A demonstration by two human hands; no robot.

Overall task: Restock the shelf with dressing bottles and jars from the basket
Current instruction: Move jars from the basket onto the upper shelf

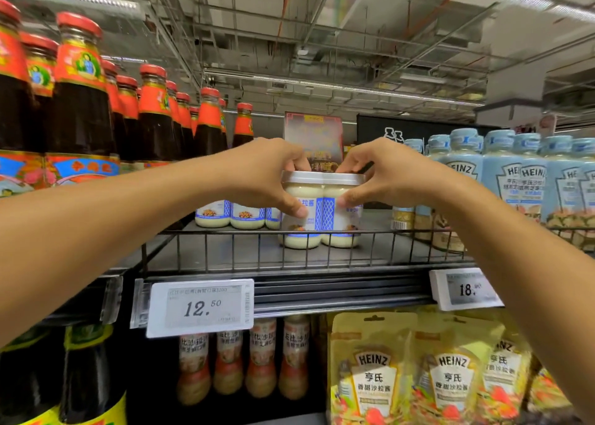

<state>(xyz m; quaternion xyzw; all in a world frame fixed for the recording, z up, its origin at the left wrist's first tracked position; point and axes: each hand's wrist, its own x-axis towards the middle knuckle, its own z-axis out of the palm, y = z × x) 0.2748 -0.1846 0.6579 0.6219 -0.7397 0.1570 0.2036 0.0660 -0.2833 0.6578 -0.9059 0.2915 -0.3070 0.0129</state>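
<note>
Two cream-filled dressing jars with white lids and blue-and-white labels stand side by side on the grey upper shelf [225,254], just behind its wire rail. My left hand [267,173] grips the left jar [301,228] around its lid and side. My right hand [383,173] grips the right jar [341,228] the same way. Both jar bottoms rest on or just above the shelf; I cannot tell which. Further back on the same shelf stand several more jars of the same kind [231,213]. The basket is out of view.
Dark sauce bottles with red caps [151,115] fill the shelf to the left. Pale blue Heinz bottles [512,180] stand to the right. A wire rail [322,241] runs along the shelf front. Price tags [201,307] hang below, above bottles and yellow Heinz pouches [450,376].
</note>
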